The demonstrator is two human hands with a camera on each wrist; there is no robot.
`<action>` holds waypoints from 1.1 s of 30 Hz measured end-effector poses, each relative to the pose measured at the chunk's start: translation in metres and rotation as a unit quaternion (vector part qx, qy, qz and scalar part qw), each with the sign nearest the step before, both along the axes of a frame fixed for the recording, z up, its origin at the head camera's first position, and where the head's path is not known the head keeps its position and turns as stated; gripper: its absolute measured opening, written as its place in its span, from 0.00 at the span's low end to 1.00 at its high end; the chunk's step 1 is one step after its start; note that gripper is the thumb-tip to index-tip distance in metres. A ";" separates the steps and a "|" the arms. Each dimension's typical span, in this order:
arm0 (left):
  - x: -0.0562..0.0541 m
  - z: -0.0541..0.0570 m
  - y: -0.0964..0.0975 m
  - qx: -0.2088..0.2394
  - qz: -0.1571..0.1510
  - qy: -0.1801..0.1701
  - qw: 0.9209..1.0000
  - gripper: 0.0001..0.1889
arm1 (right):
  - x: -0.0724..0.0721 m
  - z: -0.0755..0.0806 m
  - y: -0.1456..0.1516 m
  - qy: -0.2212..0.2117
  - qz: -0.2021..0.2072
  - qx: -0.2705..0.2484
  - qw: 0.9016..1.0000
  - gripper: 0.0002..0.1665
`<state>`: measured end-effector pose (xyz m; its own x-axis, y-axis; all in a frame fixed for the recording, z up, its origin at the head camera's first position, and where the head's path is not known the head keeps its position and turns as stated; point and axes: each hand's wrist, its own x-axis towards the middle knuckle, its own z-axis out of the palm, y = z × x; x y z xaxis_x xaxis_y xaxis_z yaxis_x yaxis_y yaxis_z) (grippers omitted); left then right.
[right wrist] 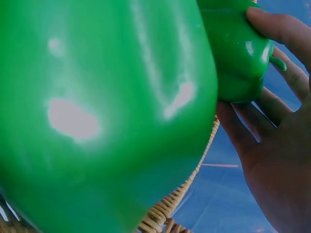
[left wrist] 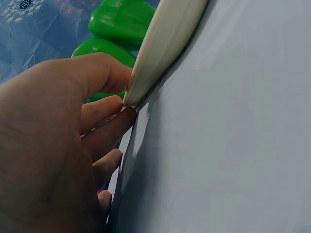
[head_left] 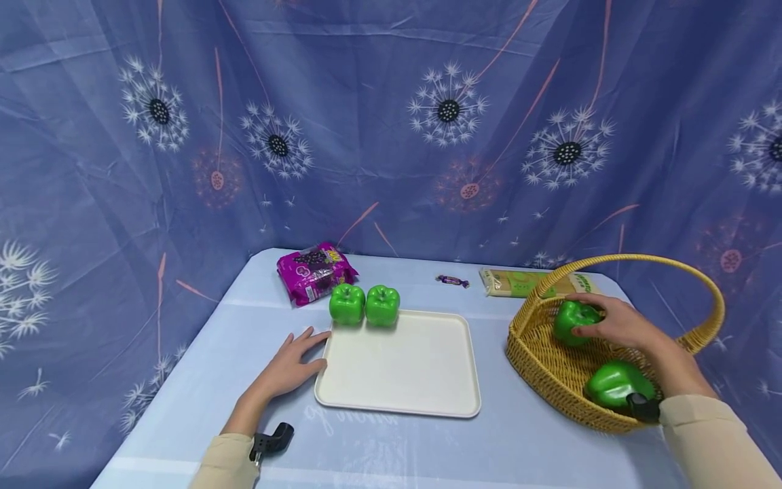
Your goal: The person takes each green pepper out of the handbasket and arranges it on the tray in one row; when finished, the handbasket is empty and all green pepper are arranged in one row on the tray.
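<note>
My right hand (head_left: 626, 327) grips a green bell pepper (head_left: 569, 322) inside the wicker basket (head_left: 537, 377), with fingers and thumb around it near the stem. A second bell pepper (head_left: 616, 382) lies in the basket under my wrist and looms large in the right wrist view. To the left, my left hand (head_left: 290, 367) touches the left rim of the white tray (head_left: 400, 367) with thumb and fingertips, fingers spread. Two more bell peppers, one at the corner (head_left: 347, 305) and one beside it (head_left: 382, 307), stand side by side at the tray's far left.
A purple snack bag (head_left: 313, 273) lies behind the tray on the left. Farther back are a small wrapped candy (head_left: 453, 280) and a long pack of noodles (head_left: 513, 282). The basket's tall handle (head_left: 635, 257) arches over my right hand. A blue curtain (head_left: 379, 136) hangs behind the table.
</note>
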<state>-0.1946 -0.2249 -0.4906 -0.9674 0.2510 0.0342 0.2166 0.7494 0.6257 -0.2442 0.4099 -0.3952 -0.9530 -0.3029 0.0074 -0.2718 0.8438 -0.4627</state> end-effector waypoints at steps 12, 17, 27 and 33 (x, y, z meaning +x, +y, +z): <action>0.001 0.000 0.002 -0.001 0.002 -0.002 1.000 0.29 | 0.020 0.029 -0.011 -0.016 -0.013 0.007 1.000 0.48; 0.001 -0.002 0.001 -0.003 0.002 -0.001 1.000 0.29 | 0.033 0.042 -0.018 0.000 -0.012 0.013 1.000 0.47; 0.000 -0.004 -0.001 -0.003 0.003 0.000 1.000 0.30 | 0.057 0.057 -0.034 0.030 0.009 -0.002 0.999 0.41; -0.001 -0.003 -0.001 -0.006 0.002 0.004 1.000 0.30 | 0.073 0.065 -0.057 0.010 0.052 -0.019 0.998 0.39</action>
